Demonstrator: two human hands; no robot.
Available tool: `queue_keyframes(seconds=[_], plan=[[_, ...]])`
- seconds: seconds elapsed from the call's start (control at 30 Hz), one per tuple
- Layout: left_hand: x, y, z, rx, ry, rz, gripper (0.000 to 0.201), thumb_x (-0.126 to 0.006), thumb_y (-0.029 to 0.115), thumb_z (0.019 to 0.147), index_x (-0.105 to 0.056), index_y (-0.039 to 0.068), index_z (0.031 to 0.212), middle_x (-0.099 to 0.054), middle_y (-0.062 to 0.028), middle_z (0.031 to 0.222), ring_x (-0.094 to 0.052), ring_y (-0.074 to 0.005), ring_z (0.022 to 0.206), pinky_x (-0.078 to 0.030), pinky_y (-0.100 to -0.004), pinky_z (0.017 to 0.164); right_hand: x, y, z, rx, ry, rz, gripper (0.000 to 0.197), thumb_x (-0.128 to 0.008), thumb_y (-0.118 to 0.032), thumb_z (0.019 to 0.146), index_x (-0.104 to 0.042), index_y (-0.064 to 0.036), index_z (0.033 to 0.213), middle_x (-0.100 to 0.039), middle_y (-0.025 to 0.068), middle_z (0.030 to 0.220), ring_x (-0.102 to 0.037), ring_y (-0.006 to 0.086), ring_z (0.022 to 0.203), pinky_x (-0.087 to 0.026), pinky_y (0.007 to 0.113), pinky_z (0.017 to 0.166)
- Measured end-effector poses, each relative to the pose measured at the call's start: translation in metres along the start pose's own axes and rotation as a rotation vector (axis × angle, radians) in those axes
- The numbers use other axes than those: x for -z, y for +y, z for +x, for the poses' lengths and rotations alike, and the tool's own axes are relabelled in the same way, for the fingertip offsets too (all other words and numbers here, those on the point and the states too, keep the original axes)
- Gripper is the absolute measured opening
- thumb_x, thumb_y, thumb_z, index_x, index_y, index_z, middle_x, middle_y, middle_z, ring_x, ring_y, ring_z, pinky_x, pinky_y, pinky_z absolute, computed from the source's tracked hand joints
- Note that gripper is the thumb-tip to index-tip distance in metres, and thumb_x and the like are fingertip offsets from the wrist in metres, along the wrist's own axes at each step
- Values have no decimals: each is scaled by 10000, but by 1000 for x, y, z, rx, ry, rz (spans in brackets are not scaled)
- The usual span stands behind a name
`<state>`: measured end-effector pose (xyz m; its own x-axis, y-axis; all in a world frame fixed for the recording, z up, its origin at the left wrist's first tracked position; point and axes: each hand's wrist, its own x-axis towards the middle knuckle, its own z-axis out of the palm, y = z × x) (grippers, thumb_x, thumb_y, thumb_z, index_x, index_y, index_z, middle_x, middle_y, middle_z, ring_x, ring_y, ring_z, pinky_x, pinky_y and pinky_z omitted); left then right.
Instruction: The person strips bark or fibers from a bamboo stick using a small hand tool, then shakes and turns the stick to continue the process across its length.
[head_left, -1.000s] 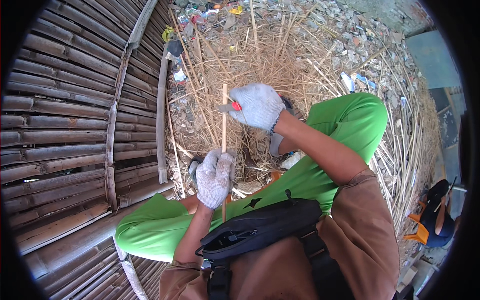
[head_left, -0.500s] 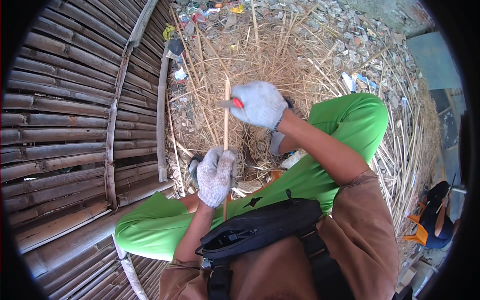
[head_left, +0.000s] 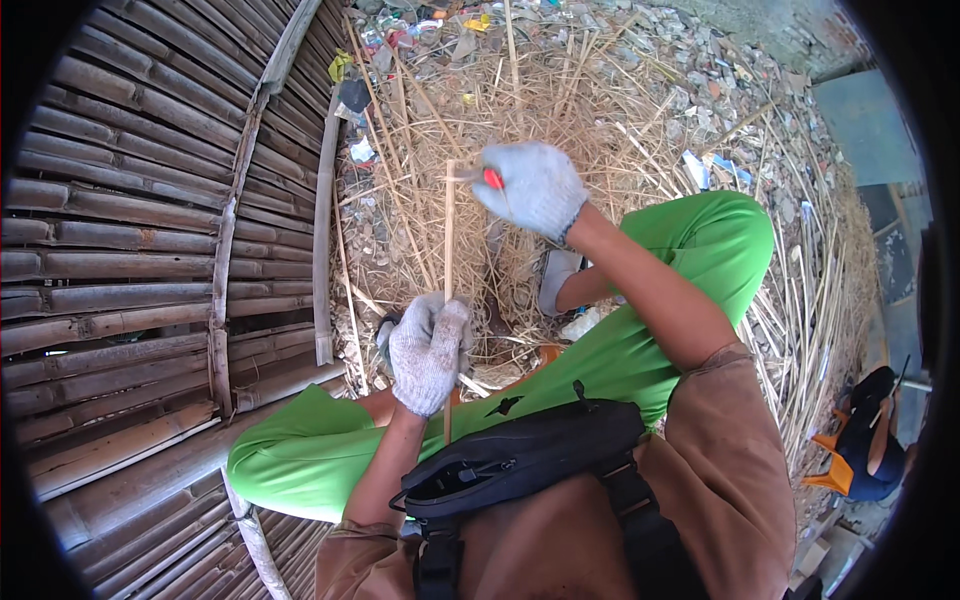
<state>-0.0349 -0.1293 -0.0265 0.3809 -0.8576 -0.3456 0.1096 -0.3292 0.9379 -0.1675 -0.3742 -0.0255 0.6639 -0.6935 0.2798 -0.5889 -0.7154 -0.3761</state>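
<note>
A thin pale bamboo stick (head_left: 449,230) runs lengthwise in front of me, its lower end crossing my green trousers. My left hand (head_left: 430,350), in a whitish knit glove, is closed round its lower part. Beyond it, at the stick's far end, my gloved right hand (head_left: 533,190) grips a knife (head_left: 492,178) with a red part at the handle. The short dark blade points left and meets or overlaps the stick near its tip; whether it is cutting in, I cannot tell.
A bamboo slat wall or platform (head_left: 150,240) fills the left side. Straw-like shavings (head_left: 560,110) and rubble cover the ground ahead. Long thin strips (head_left: 805,300) lie to the right. Another person (head_left: 875,440) sits by an orange chair (head_left: 832,465) at far right. A black bag (head_left: 530,455) hangs at my chest.
My right hand with the knife has shifted a little right and toward the far side, drawing away from the stick. My left hand and the stick have moved slightly left.
</note>
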Motion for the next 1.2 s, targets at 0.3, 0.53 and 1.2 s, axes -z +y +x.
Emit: queue_keyframes(seconds=[0.3, 0.53, 1.2], plan=[[-2, -7, -6, -66, -18, 101, 279, -684, 281, 1125, -698, 11, 1194, -666, -8, 746, -540, -56, 524, -428, -233, 464, -2, 12, 23, -121, -73, -45, 365, -704, -463, 985, -705, -111, 889, -756, 185, 843, -767, 416, 814, -625, 549, 732], [-4, 4, -3, 15, 24, 82, 217, -674, 236, 1129, -692, 21, 1153, -672, -13, 730, -573, -55, 548, -462, -239, 494, -5, -12, -2, 7, -82, -7, 387, -721, -491, 971, -709, -113, 889, -733, 175, 790, -763, 405, 794, -620, 533, 726], [-5, -1, -3, -8, 39, -110, 243, -727, 216, 1104, -672, 7, 1214, -663, -22, 766, -547, -54, 532, -432, -223, 477, -20, -19, -14, 99, -111, 21, 402, -699, -540, 1006, -717, -150, 912, -719, 168, 750, -763, 406, 768, -614, 539, 675]])
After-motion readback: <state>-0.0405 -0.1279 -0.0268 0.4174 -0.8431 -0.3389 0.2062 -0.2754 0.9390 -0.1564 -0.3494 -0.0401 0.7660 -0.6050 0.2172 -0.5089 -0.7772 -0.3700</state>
